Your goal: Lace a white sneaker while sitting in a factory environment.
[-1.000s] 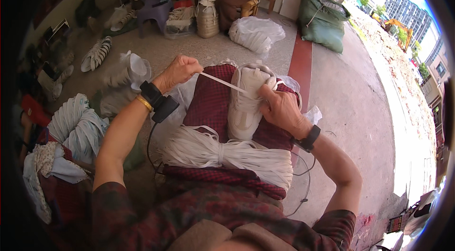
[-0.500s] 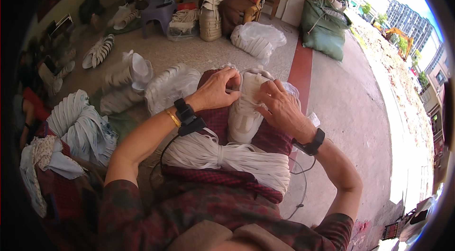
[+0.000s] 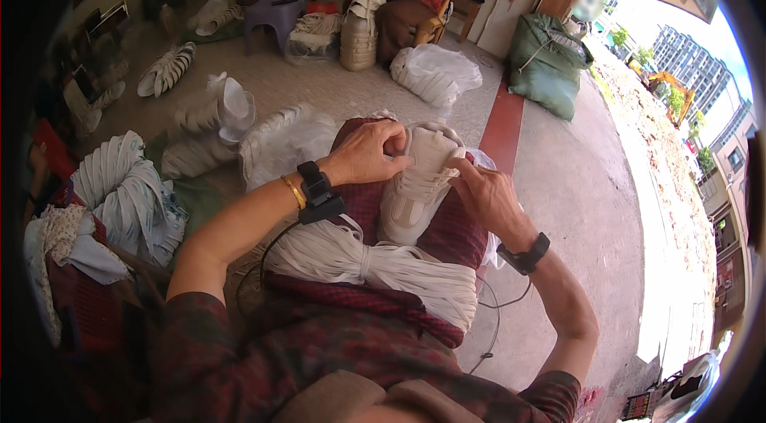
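Note:
A white sneaker (image 3: 411, 198) rests on my lap, toe toward me and tongue upright, with rows of lacing across its front. My left hand (image 3: 369, 155) is closed at the shoe's left eyelet edge, thumb and curled forefinger together; what they pinch is too small to make out. At the right eyelet edge, my right hand (image 3: 487, 196) pinches what looks like a white shoelace between thumb and forefinger. Nearer to me, a thick bundle of white laces (image 3: 359, 262), tied in the middle, lies across my thighs on dark red checked cloth (image 3: 363, 295).
Nested white shoe uppers (image 3: 128, 195) lie in stacks at the left, some in clear plastic (image 3: 291, 144). A green sack (image 3: 550, 64) stands at the right back. Two people sit at the back near a purple chair (image 3: 274, 0). A cable (image 3: 496, 327) hangs by my right wrist.
My right hand has moved off the front of the tongue to the shoe's right edge, uncovering the lacing. My left hand stays at the left edge, fingers slightly shifted.

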Demonstrator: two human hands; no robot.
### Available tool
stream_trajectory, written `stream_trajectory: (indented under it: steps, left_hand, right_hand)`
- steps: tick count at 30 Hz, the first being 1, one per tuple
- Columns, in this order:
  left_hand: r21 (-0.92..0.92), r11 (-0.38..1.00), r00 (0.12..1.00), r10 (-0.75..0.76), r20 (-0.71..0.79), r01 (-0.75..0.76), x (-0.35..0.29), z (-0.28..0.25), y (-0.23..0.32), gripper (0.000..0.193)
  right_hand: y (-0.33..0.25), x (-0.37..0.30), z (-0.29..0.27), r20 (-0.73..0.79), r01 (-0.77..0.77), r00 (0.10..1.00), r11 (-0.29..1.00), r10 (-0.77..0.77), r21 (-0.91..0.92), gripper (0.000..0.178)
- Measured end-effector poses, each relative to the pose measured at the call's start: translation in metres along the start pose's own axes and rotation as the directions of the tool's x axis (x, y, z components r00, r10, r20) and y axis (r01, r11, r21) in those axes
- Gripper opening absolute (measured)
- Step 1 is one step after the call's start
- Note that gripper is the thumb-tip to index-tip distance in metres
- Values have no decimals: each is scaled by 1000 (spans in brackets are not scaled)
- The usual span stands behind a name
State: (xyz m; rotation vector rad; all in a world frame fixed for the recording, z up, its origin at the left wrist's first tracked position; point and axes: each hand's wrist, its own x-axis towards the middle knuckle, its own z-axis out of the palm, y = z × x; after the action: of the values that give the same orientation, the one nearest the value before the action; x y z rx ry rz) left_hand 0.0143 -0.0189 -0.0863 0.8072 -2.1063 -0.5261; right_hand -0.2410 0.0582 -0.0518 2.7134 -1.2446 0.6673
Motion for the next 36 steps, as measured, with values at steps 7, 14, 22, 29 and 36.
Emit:
stream_trajectory:
  steps: [7, 14, 22, 29, 36]
  left_hand:
    - [-9, 990, 978, -138, 157, 141, -4, -15, -5, 27]
    - [-67, 981, 962, -164, 218, 182, -4, 0, -23, 28]
    - [-96, 958, 931, -237, 277, 272, 2, -6, -24, 27]
    - [-164, 975, 971, -113, 209, 149, 8, 3, -23, 32]
    - [-143, 975, 972, -142, 189, 170, -7, 6, -30, 31]
  right_hand:
    - [10, -4, 12, 3, -37, 999, 999, 37, 3, 37]
    - [7, -9, 15, -3, -122, 993, 991, 122, 63, 32]
    - [43, -43, 30, -95, -119, 989, 992, 114, -44, 12]
    - [39, -51, 39, -255, -193, 946, 980, 200, 51, 11]
    - [29, -52, 50, -266, -212, 938, 975, 220, 62, 10]
